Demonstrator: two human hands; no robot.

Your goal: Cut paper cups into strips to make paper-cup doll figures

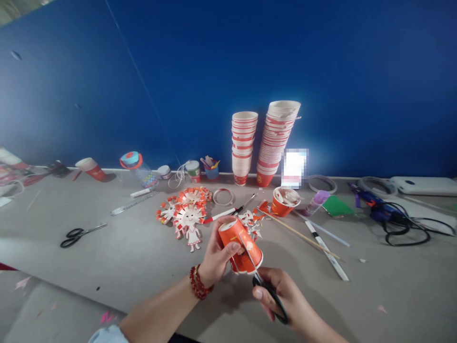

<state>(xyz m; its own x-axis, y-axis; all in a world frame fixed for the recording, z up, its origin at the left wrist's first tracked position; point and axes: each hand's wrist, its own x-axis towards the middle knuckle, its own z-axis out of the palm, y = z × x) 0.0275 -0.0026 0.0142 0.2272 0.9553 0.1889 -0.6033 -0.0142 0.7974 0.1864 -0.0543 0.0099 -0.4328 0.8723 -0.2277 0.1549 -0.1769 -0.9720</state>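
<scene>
A pale blue sleeve (109,335) at the bottom edge lies nearest the camera, with the bare left forearm reaching up from it to a red beaded bracelet (200,283). The counter (135,267) is grey and runs back to a plain blue wall (200,71); past its near left edge, pink scraps (106,317) lie on a lower grey surface.

From the left, loose scissors (84,233) with black handles lie in front of a tipped red-and-white cup (93,169). Next come a clear bottle (144,176) leaning at an angle, a ruler (133,204), and cut-paper figures (191,216) heaped together. Two tall cup stacks (244,147) stand against the wall, the right one tilted. To their right are a scrap-filled cup (285,202), a wooden stick (303,232) and a tangle of black cable (396,224).

The left hand (216,255) is curled round a red paper cup (240,243) — thumb across its side — holding it aslant above the counter, wide end towards the right hand (280,290). That hand is closed about the handles of the cutting scissors (280,309), their blades against the cup's slit wall.
</scene>
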